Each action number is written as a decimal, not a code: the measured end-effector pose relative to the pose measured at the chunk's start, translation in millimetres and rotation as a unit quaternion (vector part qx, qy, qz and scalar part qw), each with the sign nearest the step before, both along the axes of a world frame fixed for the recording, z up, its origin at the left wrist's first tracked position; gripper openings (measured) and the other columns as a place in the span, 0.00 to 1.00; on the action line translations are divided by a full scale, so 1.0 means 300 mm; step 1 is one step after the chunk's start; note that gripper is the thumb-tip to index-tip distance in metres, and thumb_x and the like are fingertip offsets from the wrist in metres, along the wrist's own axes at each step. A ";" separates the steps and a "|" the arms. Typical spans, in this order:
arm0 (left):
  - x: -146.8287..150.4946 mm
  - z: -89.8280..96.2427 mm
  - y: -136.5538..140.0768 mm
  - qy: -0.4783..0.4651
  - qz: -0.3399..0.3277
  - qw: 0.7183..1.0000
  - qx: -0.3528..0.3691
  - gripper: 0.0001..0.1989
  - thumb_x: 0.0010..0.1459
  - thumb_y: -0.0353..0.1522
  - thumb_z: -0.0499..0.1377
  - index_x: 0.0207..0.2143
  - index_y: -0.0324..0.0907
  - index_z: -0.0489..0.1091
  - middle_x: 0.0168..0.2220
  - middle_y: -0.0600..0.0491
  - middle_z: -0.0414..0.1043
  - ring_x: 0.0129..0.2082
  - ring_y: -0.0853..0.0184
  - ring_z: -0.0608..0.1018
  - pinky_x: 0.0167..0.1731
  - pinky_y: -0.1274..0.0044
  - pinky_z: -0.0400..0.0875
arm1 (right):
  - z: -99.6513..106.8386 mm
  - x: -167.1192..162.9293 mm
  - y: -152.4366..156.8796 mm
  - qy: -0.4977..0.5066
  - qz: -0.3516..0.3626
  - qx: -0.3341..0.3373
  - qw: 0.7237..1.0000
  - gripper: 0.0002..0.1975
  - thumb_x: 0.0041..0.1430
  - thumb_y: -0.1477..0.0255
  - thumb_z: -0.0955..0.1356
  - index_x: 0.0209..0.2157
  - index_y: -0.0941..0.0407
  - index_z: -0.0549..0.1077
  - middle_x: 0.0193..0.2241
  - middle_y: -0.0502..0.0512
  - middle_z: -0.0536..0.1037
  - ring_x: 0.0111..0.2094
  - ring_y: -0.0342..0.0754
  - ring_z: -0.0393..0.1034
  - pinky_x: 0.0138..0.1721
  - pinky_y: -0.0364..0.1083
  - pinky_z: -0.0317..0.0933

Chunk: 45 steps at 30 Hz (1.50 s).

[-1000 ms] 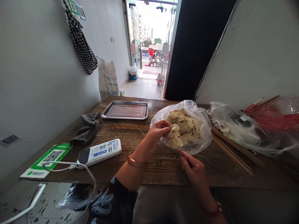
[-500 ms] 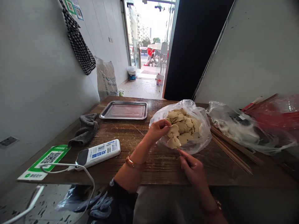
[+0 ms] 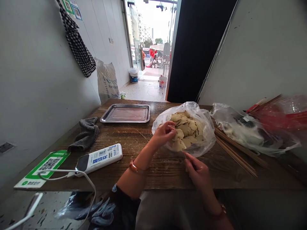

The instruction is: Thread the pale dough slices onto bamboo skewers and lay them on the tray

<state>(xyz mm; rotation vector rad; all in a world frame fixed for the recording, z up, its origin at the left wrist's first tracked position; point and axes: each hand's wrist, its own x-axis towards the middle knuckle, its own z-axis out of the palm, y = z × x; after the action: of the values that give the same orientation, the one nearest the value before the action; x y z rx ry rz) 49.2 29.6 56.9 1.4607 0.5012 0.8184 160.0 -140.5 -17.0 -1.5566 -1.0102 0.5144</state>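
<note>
Slices: heaped in plastic bag, toward table's far edge, right of centre | Left hand: pinching front slice at its rim | Right hand: gripping thin stick beside slices | Bag spread open, presumably for easy reach

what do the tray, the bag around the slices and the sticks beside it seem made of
Tray: likely smooth stainless steel, judging by its silvery gleam. Bag: apparently thin, glossy plastic film, since it is see-through and crinkled. Sticks: probably bamboo or other wood, unpainted, from their dull tan-brown look.
</note>
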 end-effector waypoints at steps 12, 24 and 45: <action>0.019 -0.032 -0.008 -0.043 -0.048 0.985 -0.158 0.23 0.42 0.45 0.69 0.33 0.35 0.74 0.24 0.56 0.68 0.23 0.75 0.67 0.24 0.82 0.61 | -0.006 0.006 -0.011 0.015 0.010 0.007 1.000 0.20 0.59 0.64 0.66 0.49 0.58 0.77 0.17 0.45 0.66 0.19 0.40 0.60 0.21 0.39 0.57; 0.020 -0.026 -0.020 -0.076 -0.024 0.980 -0.183 0.22 0.38 0.41 0.71 0.34 0.35 0.76 0.26 0.51 0.73 0.25 0.71 0.72 0.25 0.81 0.64 | 0.003 0.005 0.005 0.006 0.028 -0.003 1.000 0.21 0.59 0.62 0.66 0.49 0.59 0.77 0.17 0.46 0.68 0.19 0.40 0.61 0.21 0.39 0.57; 0.028 -0.044 -0.024 -0.028 -0.036 0.987 -0.154 0.22 0.41 0.46 0.69 0.29 0.36 0.74 0.21 0.54 0.70 0.17 0.78 0.63 0.16 0.83 0.53 | -0.002 -0.003 0.008 -0.028 -0.025 0.018 0.999 0.18 0.57 0.63 0.67 0.45 0.57 0.79 0.21 0.50 0.76 0.20 0.42 0.66 0.23 0.41 0.63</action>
<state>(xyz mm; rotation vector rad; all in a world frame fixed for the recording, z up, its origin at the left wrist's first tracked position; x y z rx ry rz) 57.8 22.3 43.6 1.1617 0.5047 0.6893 159.1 -138.1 -17.6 -1.5678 -1.0149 0.4179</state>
